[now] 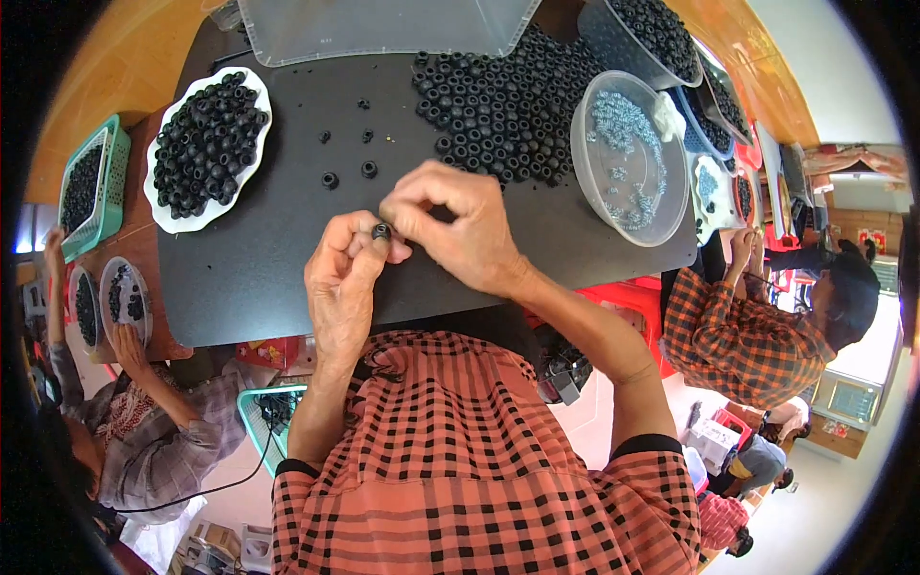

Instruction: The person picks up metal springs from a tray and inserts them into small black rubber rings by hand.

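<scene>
My left hand (343, 268) pinches a small round black plastic part (381, 231) with a hole in its top, just above the table's near half. My right hand (455, 225) reaches in from the right, thumb and forefinger pressed together right beside that part; whatever is between these fingertips is too small to make out. Beyond the hands lie a few loose black parts (369, 170). A wide spread of the same black parts (508, 110) covers the far right of the table. On the left a white scalloped plate (261, 144) carries a heap of them.
A clear round tub (586, 163) with small metal springs stands at the right edge. Behind it is a bin (613, 57) of black parts. A large clear box (383, 29) sits at the back. Co-workers sit left (182, 450) and right (747, 335) of me.
</scene>
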Demonstrator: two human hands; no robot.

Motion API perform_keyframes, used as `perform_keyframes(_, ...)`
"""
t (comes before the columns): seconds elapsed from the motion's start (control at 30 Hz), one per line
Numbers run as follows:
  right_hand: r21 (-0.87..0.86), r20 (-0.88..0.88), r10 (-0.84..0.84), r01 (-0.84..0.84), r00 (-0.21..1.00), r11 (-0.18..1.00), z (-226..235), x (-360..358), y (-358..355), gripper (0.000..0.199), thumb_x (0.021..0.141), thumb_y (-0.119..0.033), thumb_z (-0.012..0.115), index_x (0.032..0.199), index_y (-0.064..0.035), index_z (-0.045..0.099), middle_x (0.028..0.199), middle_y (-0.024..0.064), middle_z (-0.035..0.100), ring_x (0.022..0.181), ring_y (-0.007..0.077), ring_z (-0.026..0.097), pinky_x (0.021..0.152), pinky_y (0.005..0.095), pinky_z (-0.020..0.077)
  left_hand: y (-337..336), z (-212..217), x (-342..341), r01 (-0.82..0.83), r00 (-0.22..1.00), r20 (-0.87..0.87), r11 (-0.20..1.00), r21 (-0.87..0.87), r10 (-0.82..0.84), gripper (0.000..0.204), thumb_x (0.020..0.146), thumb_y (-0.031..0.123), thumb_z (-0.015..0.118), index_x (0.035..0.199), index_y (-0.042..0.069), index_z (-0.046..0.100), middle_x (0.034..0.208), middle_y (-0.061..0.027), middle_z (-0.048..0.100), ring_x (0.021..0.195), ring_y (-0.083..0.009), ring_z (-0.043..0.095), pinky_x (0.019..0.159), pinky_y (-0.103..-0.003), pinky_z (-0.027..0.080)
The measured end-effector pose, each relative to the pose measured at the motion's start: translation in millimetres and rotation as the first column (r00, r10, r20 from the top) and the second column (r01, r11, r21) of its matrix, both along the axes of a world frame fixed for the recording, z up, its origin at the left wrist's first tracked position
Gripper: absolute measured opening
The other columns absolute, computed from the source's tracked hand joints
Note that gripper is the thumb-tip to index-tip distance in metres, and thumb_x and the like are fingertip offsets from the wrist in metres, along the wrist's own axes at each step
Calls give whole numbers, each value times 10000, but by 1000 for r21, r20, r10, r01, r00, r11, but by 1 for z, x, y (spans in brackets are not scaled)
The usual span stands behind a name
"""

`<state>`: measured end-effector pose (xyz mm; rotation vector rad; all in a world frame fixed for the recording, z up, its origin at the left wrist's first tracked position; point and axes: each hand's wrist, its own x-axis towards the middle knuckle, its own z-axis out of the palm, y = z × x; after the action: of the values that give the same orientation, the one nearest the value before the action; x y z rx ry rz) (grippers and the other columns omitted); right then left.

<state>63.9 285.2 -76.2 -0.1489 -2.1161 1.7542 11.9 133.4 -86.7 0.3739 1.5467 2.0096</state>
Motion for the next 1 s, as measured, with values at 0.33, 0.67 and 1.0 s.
perform_keyframes(0.33,828,-44,43,12,998,561,-7,-119,55,204,768,-82,645,963,-26,665,841,140,640,694,291,635,655,391,512,-6,-1,-1,-1,1000,-2,1000,18,1,93,920,8,505,996,-4,557,836,-55,626,791,-85,600,787,-250,492)
perform_keyframes(0.67,406,141,100,-150,985,901,20,-83,34,142,727,-75,644,844,-18,701,740,78,651,648,148,614,622,295,504,-9,-4,-2,-23,1000,-5,999,29,24,96,907,-9,504,984,-4,560,829,-44,617,788,-83,598,779,-239,485)
perform_keyframes(1.0,-31,67,91,-89,994,996,-1,12,3,125,820,38,618,931,8,666,860,63,664,694,73,609,601,196,473,1,-5,5,19,994,-111,999,-31,-23,135,896,-26,506,1018,-17,561,820,6,546,802,-87,597,783,-230,490)
